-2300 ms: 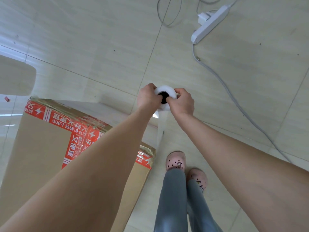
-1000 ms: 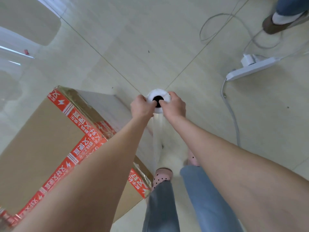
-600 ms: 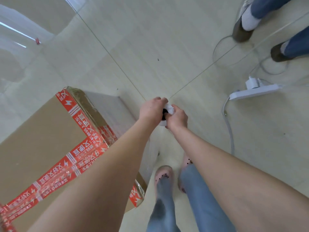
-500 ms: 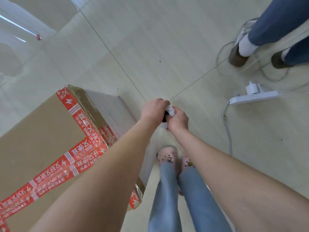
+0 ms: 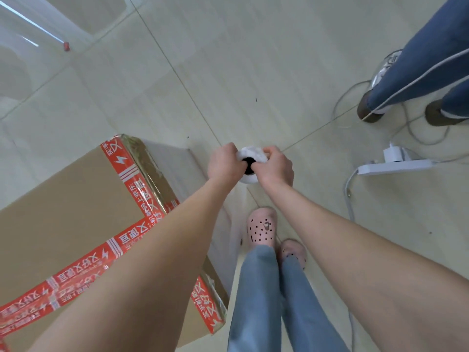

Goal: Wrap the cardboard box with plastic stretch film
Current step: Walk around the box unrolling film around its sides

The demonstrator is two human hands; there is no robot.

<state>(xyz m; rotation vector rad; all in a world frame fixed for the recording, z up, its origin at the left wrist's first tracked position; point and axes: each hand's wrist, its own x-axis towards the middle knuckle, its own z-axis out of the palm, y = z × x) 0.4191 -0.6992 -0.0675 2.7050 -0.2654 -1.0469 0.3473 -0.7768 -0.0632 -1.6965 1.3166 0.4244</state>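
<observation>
clear stretch film roll is gripped at its upper end by left hand and right hand, held close together. cardboard box stands left of and below the hands. film layer is seen on the side facing them. judged: partly wrapped, more turns needed.

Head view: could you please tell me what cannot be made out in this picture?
Stretch film roll: head view, only its top end shows; left hand and right hand cover its sides.
Cardboard box: cut off by left and bottom edges; the left forearm hides part.
Second person: only legs and shoes, cut by the right edge.
</observation>
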